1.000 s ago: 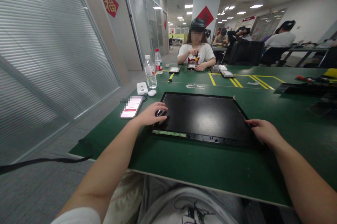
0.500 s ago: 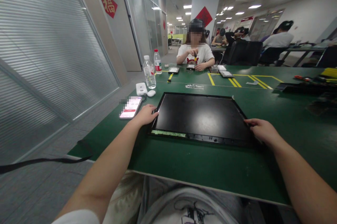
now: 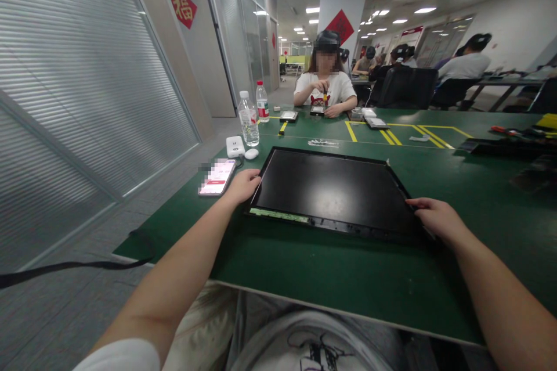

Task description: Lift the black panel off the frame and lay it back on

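A black flat display panel [image 3: 333,191] in a thin dark frame is in front of me, its left side slightly higher than its right. Along the near edge on the left runs a green strip [image 3: 278,215]. My left hand [image 3: 244,185] grips the left edge, thumb on top and the other fingers partly hidden. On the opposite side my right hand [image 3: 435,217] holds the right edge near the front corner, thumb and forefinger along the frame. The panel is over the green table [image 3: 331,272].
Left of the panel are a phone [image 3: 217,177], a white box-shaped device [image 3: 235,147], a small white rounded item [image 3: 251,154] and two bottles [image 3: 249,121]. Across the table a person [image 3: 325,83] works on a small drive. Dark parts [image 3: 500,147] lie at right.
The panel's left side has risen slightly, with my left hand moving up along with it. My right hand stays at the right edge. The view has shifted a little.
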`<state>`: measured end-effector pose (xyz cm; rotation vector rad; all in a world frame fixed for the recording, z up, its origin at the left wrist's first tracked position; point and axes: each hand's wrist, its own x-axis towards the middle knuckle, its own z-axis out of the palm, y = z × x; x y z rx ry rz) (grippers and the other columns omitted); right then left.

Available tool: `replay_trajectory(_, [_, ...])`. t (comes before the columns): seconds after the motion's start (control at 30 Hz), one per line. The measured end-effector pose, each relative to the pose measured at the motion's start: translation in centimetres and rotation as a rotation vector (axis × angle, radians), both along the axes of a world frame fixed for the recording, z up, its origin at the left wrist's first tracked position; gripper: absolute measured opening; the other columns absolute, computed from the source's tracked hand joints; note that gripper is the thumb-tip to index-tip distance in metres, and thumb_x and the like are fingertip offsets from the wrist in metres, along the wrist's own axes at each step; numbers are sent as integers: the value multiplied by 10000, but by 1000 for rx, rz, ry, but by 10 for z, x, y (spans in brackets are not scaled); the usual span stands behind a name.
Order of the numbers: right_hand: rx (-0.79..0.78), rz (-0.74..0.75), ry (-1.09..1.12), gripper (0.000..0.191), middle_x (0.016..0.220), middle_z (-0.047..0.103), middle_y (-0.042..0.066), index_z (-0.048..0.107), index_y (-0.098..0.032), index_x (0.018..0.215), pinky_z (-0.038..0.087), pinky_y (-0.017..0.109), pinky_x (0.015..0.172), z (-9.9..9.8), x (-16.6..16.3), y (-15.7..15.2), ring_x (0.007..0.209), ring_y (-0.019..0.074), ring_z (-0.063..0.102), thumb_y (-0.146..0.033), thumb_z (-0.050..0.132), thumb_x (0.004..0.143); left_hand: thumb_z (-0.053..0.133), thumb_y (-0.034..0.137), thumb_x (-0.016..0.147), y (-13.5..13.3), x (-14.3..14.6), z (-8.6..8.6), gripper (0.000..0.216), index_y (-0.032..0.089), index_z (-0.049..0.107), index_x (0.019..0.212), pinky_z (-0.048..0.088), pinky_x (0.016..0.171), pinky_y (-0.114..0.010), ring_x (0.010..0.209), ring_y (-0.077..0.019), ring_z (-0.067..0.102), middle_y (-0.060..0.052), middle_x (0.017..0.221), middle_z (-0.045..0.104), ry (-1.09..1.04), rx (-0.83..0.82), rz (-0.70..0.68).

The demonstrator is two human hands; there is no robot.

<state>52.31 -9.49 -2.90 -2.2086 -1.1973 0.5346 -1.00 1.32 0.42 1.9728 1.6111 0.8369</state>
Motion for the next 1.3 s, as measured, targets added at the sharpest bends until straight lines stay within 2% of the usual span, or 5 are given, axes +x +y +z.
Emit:
replay_trajectory(0.23, [12,17,-26,491,1067,853,136,896,-210,1062,614,371,830,-1,3,0,962,319,803,-115,678,633,812,231,835,-13,17,6,255,208,888,1078,675,828,-368,885,-292,831,-56,875,864,-575,-291,178])
replay_trajectory(0.67, [-15,7,-35,508,1101,854,137,890,-197,1103,609,365,820,-1,4,1,990,319,801,-109,661,658,819,97,890,-6,24,7,487,165,777,1370,665,691,-281,649,-182,775,-25,797,822,-810,-419,343])
replay_trajectory(0.8, [8,21,-32,471,1075,852,136,886,-203,1068,613,368,833,-2,4,1,983,321,802,-110,682,653,892,118,843,-6,25,7,602,149,733,1423,672,668,-280,634,-183,775,-41,830,824,-936,-469,310])
replay_trajectory(1.03, [-34,-5,-48,503,1102,850,150,883,-185,1113,576,341,793,2,-1,-1,953,294,787,-92,646,679,1038,216,702,-12,20,6,1193,288,440,1732,719,753,-402,803,-287,848,-72,1026,853,-908,-474,163])
replay_trajectory(1.3, [-30,-5,-63,491,1058,853,124,871,-208,1090,591,353,785,-2,4,1,918,293,790,-105,644,667,957,56,705,-17,24,11,1072,272,547,1672,715,759,-344,794,-236,843,-78,1113,868,-959,-555,106])
